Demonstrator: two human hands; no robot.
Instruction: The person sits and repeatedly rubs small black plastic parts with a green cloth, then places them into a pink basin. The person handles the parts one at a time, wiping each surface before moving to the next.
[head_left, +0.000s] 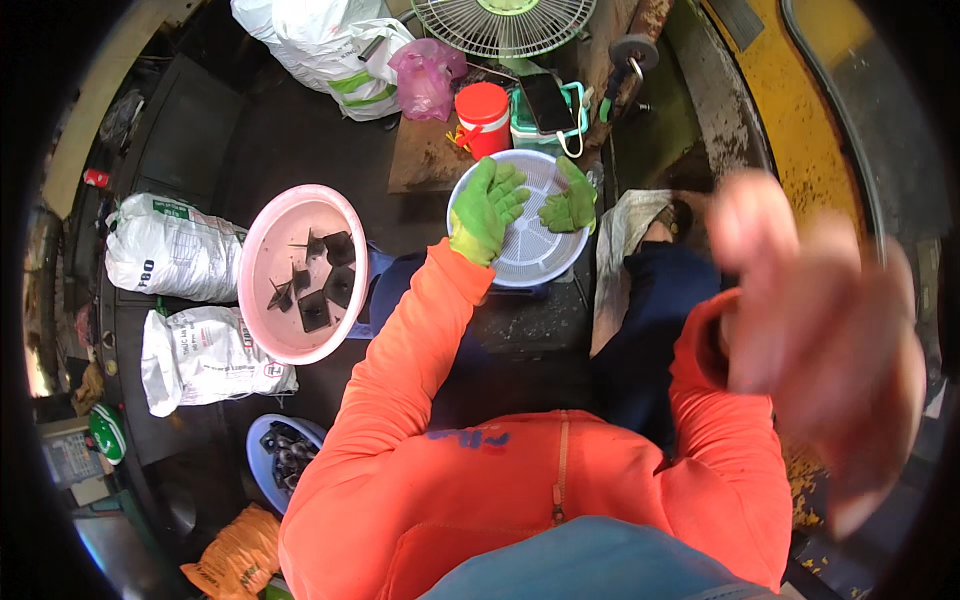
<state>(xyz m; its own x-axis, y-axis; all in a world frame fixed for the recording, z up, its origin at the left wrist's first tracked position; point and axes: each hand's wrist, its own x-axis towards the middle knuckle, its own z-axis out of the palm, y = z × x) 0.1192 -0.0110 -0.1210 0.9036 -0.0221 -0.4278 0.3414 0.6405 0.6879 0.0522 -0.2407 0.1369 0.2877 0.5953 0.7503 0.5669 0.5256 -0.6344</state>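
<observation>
A green glove covers my left hand (487, 208), which hovers over or rests at the left side of a pale blue plastic strainer basket (530, 262). Its fingers are apart, slightly bent, with nothing seen in them. A second green glove (568, 202) lies at the basket's right side, with no hand visible in it. Bare and raised close to the camera, my right hand (825, 340) is smeared by motion, so its fingers cannot be read. To the left, a pink basin (265, 250) contains several dark, angular pieces (340, 285).
White sacks (170, 245) lie left of the pink basin. Below them sits a blue basin (258, 462) of dark parts. A red jug (482, 118), a phone (547, 103) on a teal basket and a fan (505, 25) stand beyond the strainer. Yellow machinery (770, 90) borders the right.
</observation>
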